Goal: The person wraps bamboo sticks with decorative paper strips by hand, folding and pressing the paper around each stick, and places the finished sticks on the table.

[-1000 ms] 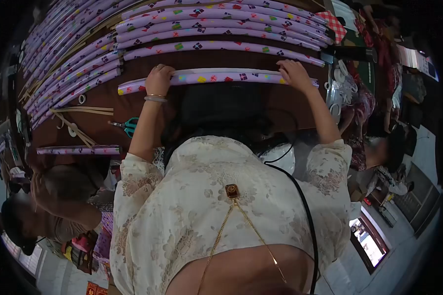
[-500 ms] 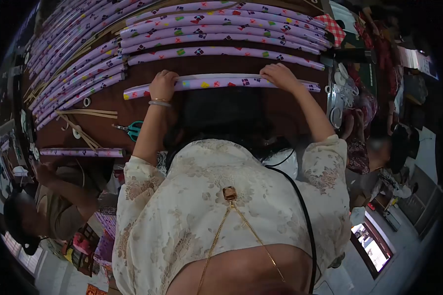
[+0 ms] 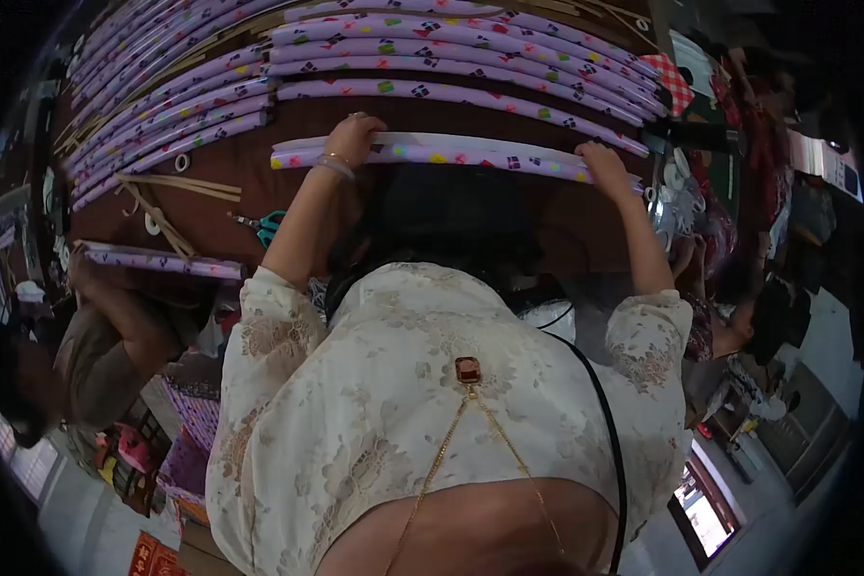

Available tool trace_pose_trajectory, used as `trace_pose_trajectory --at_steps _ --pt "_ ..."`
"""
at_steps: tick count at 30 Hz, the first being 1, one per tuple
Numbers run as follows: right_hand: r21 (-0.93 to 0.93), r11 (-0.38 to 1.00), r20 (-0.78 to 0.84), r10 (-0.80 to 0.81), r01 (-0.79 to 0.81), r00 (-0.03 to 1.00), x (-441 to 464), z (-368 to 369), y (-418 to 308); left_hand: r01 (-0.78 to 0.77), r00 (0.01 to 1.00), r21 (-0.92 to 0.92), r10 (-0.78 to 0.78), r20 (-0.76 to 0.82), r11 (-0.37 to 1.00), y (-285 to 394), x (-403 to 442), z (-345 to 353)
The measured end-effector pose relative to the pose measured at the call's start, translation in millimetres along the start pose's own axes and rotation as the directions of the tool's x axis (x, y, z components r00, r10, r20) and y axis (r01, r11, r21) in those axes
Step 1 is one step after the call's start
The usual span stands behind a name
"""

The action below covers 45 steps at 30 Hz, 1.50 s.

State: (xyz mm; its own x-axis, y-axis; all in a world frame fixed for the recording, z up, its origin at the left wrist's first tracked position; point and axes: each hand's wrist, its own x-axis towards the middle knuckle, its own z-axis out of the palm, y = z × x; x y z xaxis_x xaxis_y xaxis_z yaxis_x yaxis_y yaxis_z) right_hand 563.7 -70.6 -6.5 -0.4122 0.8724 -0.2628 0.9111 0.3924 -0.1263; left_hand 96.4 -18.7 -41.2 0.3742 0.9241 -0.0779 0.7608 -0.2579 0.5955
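Note:
A roll of purple wrapping paper (image 3: 480, 156) with a colourful print lies across the brown table in front of me. A pale strip of the sheet's underside shows along its far edge. My left hand (image 3: 355, 139) is closed over the roll's left part, its fingers curled across the far edge. Near the right end, my right hand (image 3: 605, 169) grips the same roll, its fingers bent over the top. Just beyond lies another purple roll (image 3: 451, 94), apart from both hands.
Many more purple rolls (image 3: 163, 106) cover the far and left table (image 3: 221, 173). Scissors (image 3: 264, 227), a tape ring (image 3: 181, 163) and tan strips (image 3: 178, 187) lie to the left. A person (image 3: 106, 355) at left holds a roll (image 3: 168, 261). Clear plastic (image 3: 677, 202) sits at right.
My right hand has slid rightward along the roll towards its end; my left hand keeps its place on it. The person at left has lifted one end of their roll. The view has shifted.

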Motion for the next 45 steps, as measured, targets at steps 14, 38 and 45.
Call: trace_pose_trajectory --at_steps 14,38,45 --pt "0.165 0.986 -0.014 0.025 -0.022 1.000 9.9 -13.6 -5.5 0.518 0.852 0.089 -0.523 0.030 0.850 -124.1 -52.0 -86.3" --pt "0.476 0.773 -0.213 -0.362 0.420 0.908 261.7 3.6 -375.4 0.219 0.956 -0.564 -0.289 -0.036 0.796 -134.9 -65.5 -67.7" --pt "0.658 0.673 -0.199 -0.277 0.337 0.940 270.3 4.1 -379.8 0.350 0.924 -0.433 -0.382 0.015 0.831 -129.0 -58.4 -79.1"
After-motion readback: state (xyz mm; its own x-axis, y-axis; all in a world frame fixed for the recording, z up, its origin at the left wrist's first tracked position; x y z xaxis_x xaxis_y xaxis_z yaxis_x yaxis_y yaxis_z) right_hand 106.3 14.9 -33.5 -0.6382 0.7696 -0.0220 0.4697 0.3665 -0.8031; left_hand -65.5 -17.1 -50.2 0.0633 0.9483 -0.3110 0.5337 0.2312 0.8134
